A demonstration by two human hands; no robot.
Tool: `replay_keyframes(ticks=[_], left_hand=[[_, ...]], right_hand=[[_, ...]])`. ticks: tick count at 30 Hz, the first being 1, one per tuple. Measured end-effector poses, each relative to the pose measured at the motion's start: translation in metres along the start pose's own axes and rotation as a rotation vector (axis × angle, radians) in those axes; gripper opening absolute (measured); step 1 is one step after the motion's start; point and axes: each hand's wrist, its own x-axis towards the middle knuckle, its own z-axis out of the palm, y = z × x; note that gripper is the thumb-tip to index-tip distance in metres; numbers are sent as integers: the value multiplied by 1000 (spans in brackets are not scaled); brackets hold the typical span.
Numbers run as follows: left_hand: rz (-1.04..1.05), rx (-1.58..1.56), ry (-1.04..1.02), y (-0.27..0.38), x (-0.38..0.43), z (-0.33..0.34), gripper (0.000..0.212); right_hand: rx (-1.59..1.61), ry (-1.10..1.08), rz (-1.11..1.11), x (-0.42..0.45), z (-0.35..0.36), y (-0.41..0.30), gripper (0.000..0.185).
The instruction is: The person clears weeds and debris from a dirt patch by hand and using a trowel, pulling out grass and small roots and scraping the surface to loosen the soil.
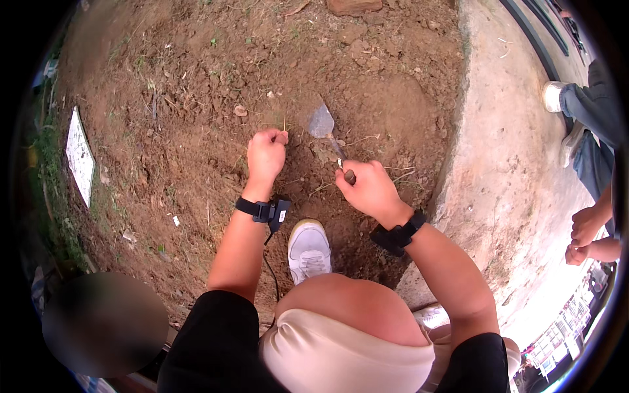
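Note:
My right hand (369,189) grips the handle of a small pointed trowel (322,123). Its grey metal blade points away from me, over or against loose brown soil (236,78); whether the tip touches is unclear. To the left of the blade, my left hand (267,154) is closed, thumb against the fingers. A thin pale stalk (284,122) sticks up from its pinch, most of it hidden by the fingers. Dry roots and bits of straw (361,140) lie in the dirt near the trowel's neck.
A concrete ledge (496,147) borders the soil on the right, where another person's hands (585,236) and jeans-clad legs (589,118) show. A white board (79,157) lies far left, a brick (354,5) at the top. My white shoe (310,250) stands between my arms.

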Motion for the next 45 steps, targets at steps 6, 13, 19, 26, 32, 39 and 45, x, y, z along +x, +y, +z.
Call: replay_keyframes(ticks=[6, 13, 19, 26, 32, 39, 45], left_hand=[[-4, 83, 1, 5, -7, -1, 25], [24, 56, 4, 9, -13, 2, 24], [54, 14, 15, 8, -25, 1, 24], [11, -21, 45, 11, -22, -2, 26], [93, -27, 42, 25, -27, 11, 25], [701, 143, -77, 120, -78, 42, 16], [993, 236, -874, 200, -175, 111, 46]], right_hand=[[50, 70, -114, -11, -7, 1, 18], [-52, 111, -52, -22, 2, 3, 16], [-76, 148, -25, -22, 8, 9, 18], [-192, 55, 18, -11, 6, 2, 12], [-111, -46, 97, -9, -42, 14, 19], [-413, 55, -63, -99, -203, 26, 24], [-411, 109, 190, -213, -286, 57, 27]])
